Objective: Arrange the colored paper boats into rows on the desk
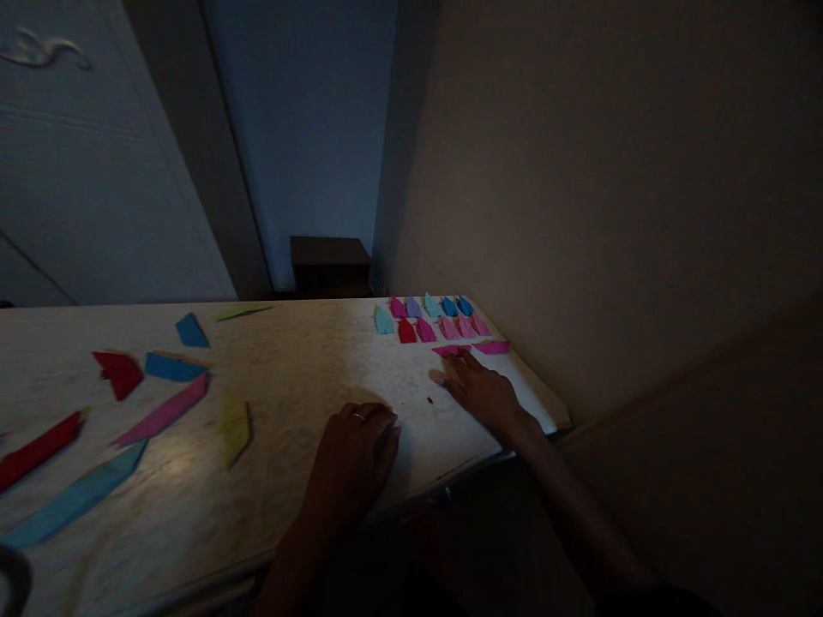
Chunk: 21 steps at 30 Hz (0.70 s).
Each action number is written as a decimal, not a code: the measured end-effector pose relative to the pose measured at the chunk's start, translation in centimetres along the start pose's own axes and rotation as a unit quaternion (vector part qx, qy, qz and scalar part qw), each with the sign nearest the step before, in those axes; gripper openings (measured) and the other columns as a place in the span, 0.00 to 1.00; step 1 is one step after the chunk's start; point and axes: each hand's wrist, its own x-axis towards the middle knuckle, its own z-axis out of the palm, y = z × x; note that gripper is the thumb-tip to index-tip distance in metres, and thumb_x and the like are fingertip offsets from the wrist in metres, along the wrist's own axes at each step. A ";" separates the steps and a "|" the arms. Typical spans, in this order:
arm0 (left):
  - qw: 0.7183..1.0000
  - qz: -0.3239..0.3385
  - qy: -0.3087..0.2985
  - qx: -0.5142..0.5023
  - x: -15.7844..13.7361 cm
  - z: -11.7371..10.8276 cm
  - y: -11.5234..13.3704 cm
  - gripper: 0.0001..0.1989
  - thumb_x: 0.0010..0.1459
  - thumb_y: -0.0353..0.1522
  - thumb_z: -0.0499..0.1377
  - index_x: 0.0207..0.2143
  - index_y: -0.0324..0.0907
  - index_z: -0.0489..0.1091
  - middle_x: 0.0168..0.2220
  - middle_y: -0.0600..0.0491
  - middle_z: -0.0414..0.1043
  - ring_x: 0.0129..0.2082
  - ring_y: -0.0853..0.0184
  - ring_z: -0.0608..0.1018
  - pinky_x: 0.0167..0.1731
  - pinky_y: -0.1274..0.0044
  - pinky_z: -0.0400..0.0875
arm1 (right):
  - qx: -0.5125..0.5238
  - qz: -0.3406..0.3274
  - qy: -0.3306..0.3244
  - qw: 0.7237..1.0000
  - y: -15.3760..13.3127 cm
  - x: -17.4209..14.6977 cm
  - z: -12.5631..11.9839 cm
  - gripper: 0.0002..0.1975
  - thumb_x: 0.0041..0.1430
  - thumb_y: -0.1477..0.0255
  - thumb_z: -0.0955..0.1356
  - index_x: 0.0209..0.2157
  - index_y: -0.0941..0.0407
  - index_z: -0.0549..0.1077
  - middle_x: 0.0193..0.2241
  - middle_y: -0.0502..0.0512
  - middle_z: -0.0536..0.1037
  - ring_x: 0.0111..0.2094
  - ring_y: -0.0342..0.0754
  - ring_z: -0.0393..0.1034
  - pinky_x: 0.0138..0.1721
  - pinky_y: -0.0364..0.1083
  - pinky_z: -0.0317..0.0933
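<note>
Pink folded paper (442, 350), lying on the pale table (289, 480) under the fingertips of the right hand (485, 394).
Right hand open, fingers extended, thumb apart; left hand (357, 450), ringed, loosely curled on the tabletop, contents undeterminable; matching pink strip (492, 347) just beside; multicoloured folded pieces (425, 329) in rows beyond; larger blue strip (77, 497) far left.

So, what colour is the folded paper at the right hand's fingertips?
Magenta pink. The folded paper at the right hand shows in the head view.
</note>
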 end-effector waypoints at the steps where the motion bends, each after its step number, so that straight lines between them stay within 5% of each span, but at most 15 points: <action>1: 1.000 0.000 -0.002 0.000 0.0 0.0 0.0 0.10 0.63 0.31 0.53 0.40 0.42 0.74 0.43 0.48 0.77 0.42 0.59 0.74 0.42 0.64 0.69 | -0.002 0.012 -0.004 1.000 0.0 0.1 -0.1 0.30 0.66 0.49 0.54 0.63 0.49 0.60 0.65 0.63 0.58 0.50 0.62 0.72 0.44 0.59 0.68; 13: 1.000 -0.002 -0.007 0.001 -0.1 -0.1 0.1 0.10 0.63 0.31 0.52 0.41 0.42 0.73 0.43 0.48 0.76 0.42 0.60 0.74 0.43 0.64 0.70 | 0.014 0.026 0.015 0.999 0.7 -0.3 0.2 0.33 0.65 0.48 0.55 0.65 0.50 0.57 0.67 0.62 0.54 0.51 0.65 0.71 0.45 0.61 0.68; 21: 1.000 0.005 -0.010 0.001 -0.1 0.1 -0.1 0.10 0.63 0.30 0.53 0.41 0.40 0.73 0.43 0.47 0.76 0.42 0.58 0.74 0.42 0.63 0.70 | 0.016 0.129 0.038 0.991 4.1 0.1 0.2 0.30 0.66 0.52 0.56 0.63 0.54 0.58 0.65 0.67 0.57 0.51 0.63 0.71 0.46 0.57 0.66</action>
